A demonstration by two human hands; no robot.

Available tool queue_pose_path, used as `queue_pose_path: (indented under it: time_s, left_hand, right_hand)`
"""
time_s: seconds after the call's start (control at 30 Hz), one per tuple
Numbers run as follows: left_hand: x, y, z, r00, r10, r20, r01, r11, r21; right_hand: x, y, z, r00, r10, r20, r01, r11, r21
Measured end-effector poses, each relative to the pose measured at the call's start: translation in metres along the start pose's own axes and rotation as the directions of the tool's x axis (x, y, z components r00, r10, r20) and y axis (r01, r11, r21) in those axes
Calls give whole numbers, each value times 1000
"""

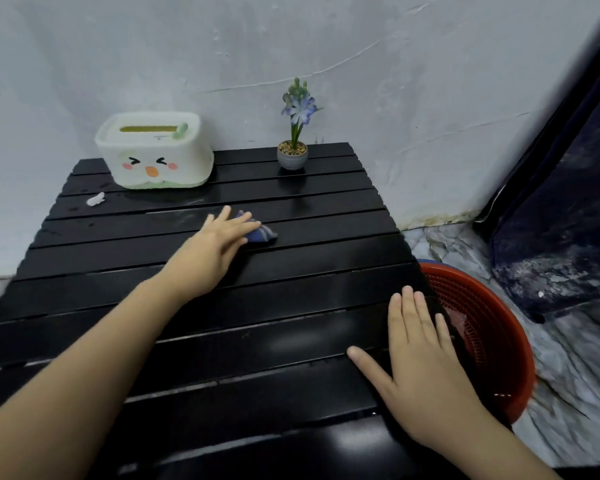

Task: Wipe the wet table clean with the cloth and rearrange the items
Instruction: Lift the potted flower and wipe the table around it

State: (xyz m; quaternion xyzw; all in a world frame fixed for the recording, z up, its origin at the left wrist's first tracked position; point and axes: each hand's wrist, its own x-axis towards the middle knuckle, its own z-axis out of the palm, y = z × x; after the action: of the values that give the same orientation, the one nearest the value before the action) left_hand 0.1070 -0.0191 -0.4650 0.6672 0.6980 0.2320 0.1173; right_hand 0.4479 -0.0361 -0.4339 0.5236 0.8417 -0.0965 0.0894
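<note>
Black slatted table (291, 265): flat-fingered left hand (212, 251) is pressing a blue striped cloth (262, 233); open right hand (426, 355) is bracing; far small potted flower (292, 150) is perhaps risking toppling.

Cloth (262, 233) mostly hidden under left hand (211, 249) fingers. Basket (499, 327) partly behind worktop (222, 306) edge; contents unclear. White scrap (95, 199) too small to identify.

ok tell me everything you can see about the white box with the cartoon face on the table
The tissue box is a rounded, cream-white container that looks like plastic. Its front bears a cartoon face: squinting eyes, pink cheeks, an orange beak. The lid has a long yellowish slot with a pale green knob at its right end; a pale green trim runs along the base. It stands upright at the far left of the black slatted table, near the wall. No hand touches it.
</note>
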Motion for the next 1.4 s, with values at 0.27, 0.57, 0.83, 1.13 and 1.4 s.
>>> queue_pose_path:
  time_s: [0.27,0.57,0.83,1.13,1.4]
  left_hand:
    - [-137,-106,-82,813,-509,-282,555,824,115]
    - [-104,116,4,944,-170,-283,168,985,-29]
    - [-163,83,15,991,-94,-94,93,996,-18]
    - [-273,-23,-62,738,-581,-343,616,787,-9]
    - [-261,80,-26,751,-502,-429,425,865,-267]
  right_hand:
    - [1,-10,0,999,-7,-31,8,999,48]
    - [-9,-31,1,958,-286,1,285,955,86]
    - [-8,-28,-3,956,-289,39,284,954,99]
    - [-9,-31,-1,958,-282,43,275,954,121]
    - [-45,-76,12,787,-617,-29,614,777,136]
